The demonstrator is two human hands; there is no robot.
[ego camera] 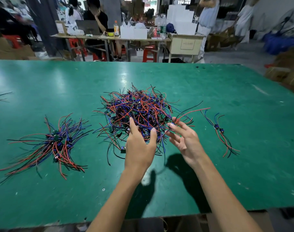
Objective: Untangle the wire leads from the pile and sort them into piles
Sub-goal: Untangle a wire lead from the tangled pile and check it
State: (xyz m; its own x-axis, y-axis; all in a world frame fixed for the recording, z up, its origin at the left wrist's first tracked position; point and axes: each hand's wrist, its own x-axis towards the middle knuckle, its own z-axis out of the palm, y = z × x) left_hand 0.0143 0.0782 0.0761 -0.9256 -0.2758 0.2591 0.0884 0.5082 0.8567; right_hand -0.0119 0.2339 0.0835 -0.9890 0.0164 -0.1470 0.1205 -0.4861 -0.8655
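A big tangled pile of red, blue and black wire leads (139,109) with small green boards lies in the middle of the green table (209,84). My left hand (139,146) rests on the pile's near edge, thumb and forefinger spread over the wires. My right hand (184,139) is at the pile's right edge; its thumb and forefinger pinch a lead (189,114) whose red and black wires stick out to the right. A sorted pile (57,144) lies to the left. A small group of leads (221,134) lies to the right.
Loose black wires (2,95) lie at the table's far left edge. Beyond the table stand work tables with white boxes (133,33) and bottles, red stools, cardboard boxes, and several people sitting or standing.
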